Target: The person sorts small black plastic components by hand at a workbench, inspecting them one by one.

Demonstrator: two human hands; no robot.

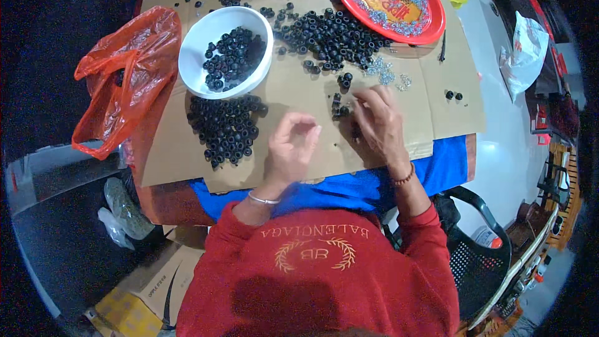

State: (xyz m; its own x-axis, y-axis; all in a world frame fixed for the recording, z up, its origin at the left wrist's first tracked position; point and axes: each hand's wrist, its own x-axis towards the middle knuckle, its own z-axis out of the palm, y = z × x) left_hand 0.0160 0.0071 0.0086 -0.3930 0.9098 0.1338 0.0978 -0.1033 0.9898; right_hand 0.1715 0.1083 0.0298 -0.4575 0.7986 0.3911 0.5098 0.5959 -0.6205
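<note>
My left hand [292,148] is held over the cardboard with its fingers curled and the thumb and forefinger tips close together. Whatever may be between those tips is too small to make out. To its right, my right hand [380,122] reaches down with bent fingers beside a few small round black parts [339,107]; its fingertips are partly hidden. Just beyond lies a large heap of black hollow parts [334,40]. Small clear pieces [380,71] are scattered at that heap's near right edge.
A white bowl [190,62] of black parts stands at left, with another black heap [221,130] nearer me. A red plate [438,25] of clear pieces sits far right. An orange plastic bag [134,56] lies at the left edge. Cardboard [293,97] covers the table; a green chair [490,224] stands right.
</note>
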